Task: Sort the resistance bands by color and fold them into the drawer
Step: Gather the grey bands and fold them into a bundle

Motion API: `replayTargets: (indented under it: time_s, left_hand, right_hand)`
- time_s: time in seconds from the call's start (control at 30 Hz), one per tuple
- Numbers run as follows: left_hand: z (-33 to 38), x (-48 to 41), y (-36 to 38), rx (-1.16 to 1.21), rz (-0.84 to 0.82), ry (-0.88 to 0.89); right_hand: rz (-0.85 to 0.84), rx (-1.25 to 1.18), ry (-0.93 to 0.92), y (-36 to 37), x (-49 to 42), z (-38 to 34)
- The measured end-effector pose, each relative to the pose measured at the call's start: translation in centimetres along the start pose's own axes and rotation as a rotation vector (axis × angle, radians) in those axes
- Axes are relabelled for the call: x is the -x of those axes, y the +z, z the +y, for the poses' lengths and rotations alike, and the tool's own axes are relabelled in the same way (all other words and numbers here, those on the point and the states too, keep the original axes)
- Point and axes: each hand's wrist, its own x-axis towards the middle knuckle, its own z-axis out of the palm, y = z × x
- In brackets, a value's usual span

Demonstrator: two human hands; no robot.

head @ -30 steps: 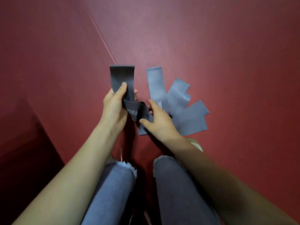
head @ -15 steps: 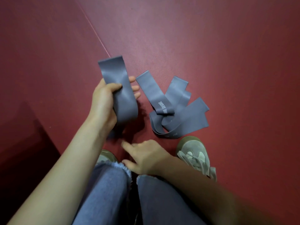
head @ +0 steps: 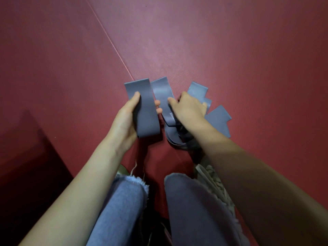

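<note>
My left hand (head: 127, 119) grips one flat grey band (head: 146, 112), thumb on its front and fingers (head: 158, 103) curled behind it, above the red floor (head: 230, 50); my right hand (head: 190, 109) is just beside it, on the pile of grey bands (head: 219, 121) lying on the floor before my knees; its thumb presses one strip and its fingers curl into the pile, gripping it.

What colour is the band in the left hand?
Grey-blue, plain; the band in the left hand shows best in the head view.
</note>
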Motion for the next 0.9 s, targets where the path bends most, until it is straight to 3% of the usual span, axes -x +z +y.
replayTargets:
  time_s: [0.23,0.57,0.67,0.8,0.9]
  left_hand:
    - [-0.7,-0.5,0.0,-0.086,0.117,0.077]
    - [-1.0,-0.7,-0.2,-0.163,0.159,0.244]
    - [-0.7,-1.0,-0.4,-0.088,0.183,0.216]
    - [-1.0,-1.2,-0.5,-0.066,0.237,0.154]
    - [-0.9,-1.0,-0.2,-0.08,0.223,0.188]
  right_hand:
    - [-0.168,-0.157,0.137,1.1,-0.7,-1.1]
    - [-0.223,-0.641,0.079,0.7,-0.8,-2.0]
    - [-0.281,-0.564,0.075,1.3,-0.8,-2.6]
    - [-0.315,-0.304,-0.078,1.6,-0.2,-2.7]
    - [-0.235,-0.459,-0.087,2.0,0.3,-2.9]
